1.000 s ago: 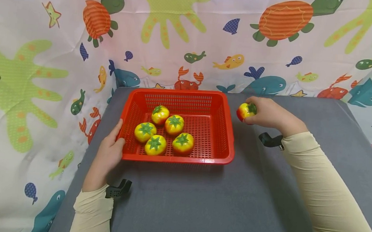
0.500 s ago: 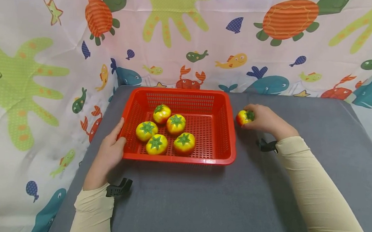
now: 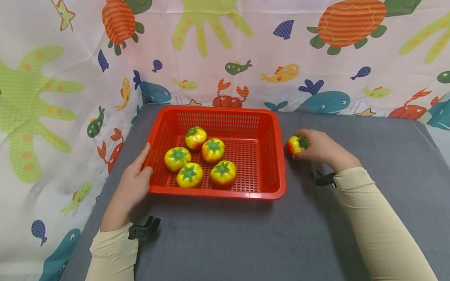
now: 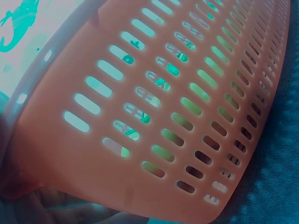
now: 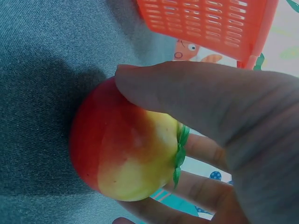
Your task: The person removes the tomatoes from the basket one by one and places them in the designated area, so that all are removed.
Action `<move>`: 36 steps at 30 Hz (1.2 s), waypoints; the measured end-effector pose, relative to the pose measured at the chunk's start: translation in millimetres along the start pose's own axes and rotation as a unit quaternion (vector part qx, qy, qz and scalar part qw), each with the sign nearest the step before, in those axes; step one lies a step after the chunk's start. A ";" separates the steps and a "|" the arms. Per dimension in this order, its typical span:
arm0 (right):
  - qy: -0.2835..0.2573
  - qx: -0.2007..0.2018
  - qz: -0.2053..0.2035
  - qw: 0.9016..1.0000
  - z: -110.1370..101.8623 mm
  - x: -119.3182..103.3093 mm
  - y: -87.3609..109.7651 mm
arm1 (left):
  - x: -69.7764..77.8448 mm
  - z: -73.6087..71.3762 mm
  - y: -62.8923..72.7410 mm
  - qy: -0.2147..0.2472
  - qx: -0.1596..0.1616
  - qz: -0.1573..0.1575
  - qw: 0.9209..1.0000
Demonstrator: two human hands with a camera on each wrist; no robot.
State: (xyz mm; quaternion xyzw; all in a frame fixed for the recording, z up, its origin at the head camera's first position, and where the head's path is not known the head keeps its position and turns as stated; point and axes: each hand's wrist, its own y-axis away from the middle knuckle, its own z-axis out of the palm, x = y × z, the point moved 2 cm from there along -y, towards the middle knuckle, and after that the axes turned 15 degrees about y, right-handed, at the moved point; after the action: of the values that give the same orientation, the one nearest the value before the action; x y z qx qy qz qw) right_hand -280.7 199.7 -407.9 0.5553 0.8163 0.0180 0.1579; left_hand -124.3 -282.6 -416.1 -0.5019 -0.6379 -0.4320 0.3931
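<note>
In the head view a red plastic basket [image 3: 256,166] stands on the grey cloth. Several yellow-and-red toy tomatoes [image 3: 224,174] with green star-shaped tops lie in its left and middle part. My left hand [image 3: 131,182] grips the basket's left side near the front corner; the left wrist view shows the slotted wall [image 4: 154,107] close up, with fingers partly visible below. Right of the basket, my right hand [image 3: 323,147] holds another toy tomato [image 5: 126,144] between thumb and fingers. Its green top faces the palm, and its red end is at or just above the cloth; contact is unclear.
Grey cloth [image 3: 218,247] covers the table on all sides of the basket. A white curtain [image 3: 213,71] printed with sea animals hangs behind the table and along its left side. Dark wrist mounts [image 3: 144,228] sit at both sleeves.
My right hand has come down slightly toward the cloth with the toy tomato, mostly in the first half second. The left hand, the basket and the tomatoes inside stay as they were.
</note>
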 end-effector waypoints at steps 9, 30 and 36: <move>0.016 -0.008 0.001 1.000 -6.0 -4.0 3.4 | -0.1 -0.1 3.7 0.003 -0.001 0.000 1.000; 0.053 0.013 -0.014 0.998 -59.7 -48.0 7.7 | -2.7 -0.4 1.1 -0.007 0.007 0.011 1.000; 0.047 0.014 -0.023 0.999 -70.1 -74.6 0.1 | -3.0 -1.2 0.4 -0.007 0.010 0.012 1.000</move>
State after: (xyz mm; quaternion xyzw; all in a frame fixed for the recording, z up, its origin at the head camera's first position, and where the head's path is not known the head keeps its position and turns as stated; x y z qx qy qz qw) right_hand -275.3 141.9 -323.6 0.5374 0.8354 0.0289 0.1122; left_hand -123.3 -284.6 -418.5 -0.5082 -0.6390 -0.4174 0.3989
